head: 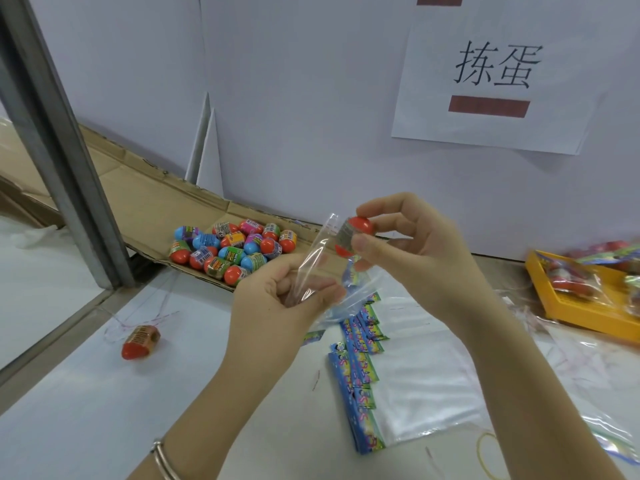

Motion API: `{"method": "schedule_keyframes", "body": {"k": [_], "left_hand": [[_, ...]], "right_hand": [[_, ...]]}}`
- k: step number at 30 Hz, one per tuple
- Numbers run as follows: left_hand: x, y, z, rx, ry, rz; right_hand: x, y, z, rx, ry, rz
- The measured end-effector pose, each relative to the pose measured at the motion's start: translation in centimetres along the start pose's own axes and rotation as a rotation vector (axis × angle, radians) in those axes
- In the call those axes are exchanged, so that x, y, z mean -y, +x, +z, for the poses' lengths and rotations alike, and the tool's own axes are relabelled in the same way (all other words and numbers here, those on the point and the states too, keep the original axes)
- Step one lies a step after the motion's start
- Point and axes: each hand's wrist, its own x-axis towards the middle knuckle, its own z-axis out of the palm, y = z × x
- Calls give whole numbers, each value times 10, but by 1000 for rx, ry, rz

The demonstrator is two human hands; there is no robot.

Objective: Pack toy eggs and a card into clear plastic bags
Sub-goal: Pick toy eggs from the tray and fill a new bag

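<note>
**Egg hovering right at the bag mouth, nearly in**

Nearest the person, toward the bench's (86,410) front edge, sits a fanned stack of flat clear plastic bags with blue-and-rainbow printed header strips (360,368). It's right under the hands, probably so the next one is an easy grab.

Above that, the left hand (287,299) has its fingers curled, pinching one side of a crinkly clear plastic bag (311,268). That grip looks meant to keep the mouth tipped up and open toward the other hand. The right hand (412,251) pinches a red plastic toy egg with a printed wrap band (356,226) between thumb and forefinger. Its other fingers are lifted and spread clear, and the egg sits at the bag's opening. There's something colourful and a bit of red already showing through the film, maybe the card and another egg, but it's hard to tell.

Off toward the left side, one stray red toy egg (140,341) lies on its side, well apart from everything.

Along the far edge, against the white wall, a flattened brown cardboard sheet (145,202) holds the loose heap of red, blue and pink toy eggs (232,247), which is the supply. At the right edge, a yellow plastic tray (568,317) holds what look like finished packs, though they're blurry.
</note>
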Motion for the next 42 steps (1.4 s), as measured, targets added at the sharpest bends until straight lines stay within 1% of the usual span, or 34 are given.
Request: {"method": "schedule_keyframes", "body": {"k": [4, 7, 12, 14, 17, 18, 21, 23, 26, 32, 35, 42], "left_hand": [[3, 0, -1, 15, 3, 11], [5, 0, 0, 34, 4, 30], [8, 0, -1, 41, -18, 49], [7, 0, -1, 58, 2, 67], [5, 1, -1, 92, 33, 79], [5, 1, 0, 94, 47, 92], [4, 0, 1, 75, 50, 120], [4, 0, 1, 42, 22, 109], [6, -1, -1, 3, 59, 124], [5, 0, -2, -6, 41, 133], [5, 0, -2, 5, 34, 140], [5, 0, -3, -5, 89, 120]], "right_hand": [[-1, -2, 2, 68, -62, 42], [-3, -1, 6, 26, -110, 59], [-6, -1, 11, -81, -88, 90], [-5, -2, 12, -61, -69, 93], [-3, -3, 17, 13, -1, 111], [-4, -3, 18, 9, -9, 113], [-5, -4, 22, -76, -114, 104], [-4, -6, 23, -98, -192, 84], [-4, -6, 25, -66, -223, 69], [-5, -6, 24, 23, -173, 96], [-6, -6, 23, 70, -202, 73], [-8, -7, 23, 114, -296, 93]]}}
